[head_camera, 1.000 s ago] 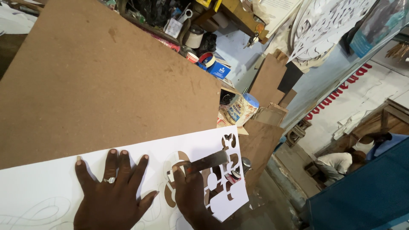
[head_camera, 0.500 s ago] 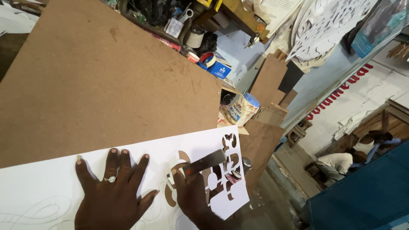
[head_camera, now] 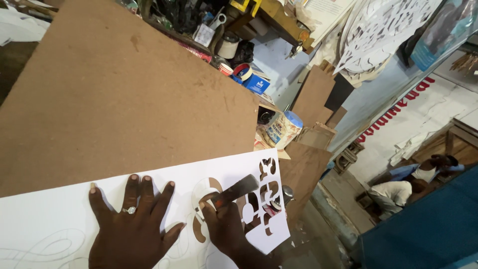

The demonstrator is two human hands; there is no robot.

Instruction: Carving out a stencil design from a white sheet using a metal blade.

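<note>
My left hand (head_camera: 133, 224) lies flat with fingers spread on a white sheet (head_camera: 64, 219) that has cut-out shapes near its right end. A ring sits on one finger. My right hand (head_camera: 226, 230) grips a flat metal blade (head_camera: 235, 191), its tip resting on the sheet beside the cut-out pattern (head_camera: 264, 199). The sheet rests on a large brown board (head_camera: 114, 94). Faint pencil curves show on the sheet at the lower left.
Behind the board stands a cluttered shelf with tape rolls (head_camera: 242, 71), a blue box (head_camera: 257, 83) and a plastic jar (head_camera: 282, 128). Brown board offcuts (head_camera: 313, 94) lean at the right. A person (head_camera: 408, 187) crouches on the floor far right. White cut stencils (head_camera: 383, 30) hang above.
</note>
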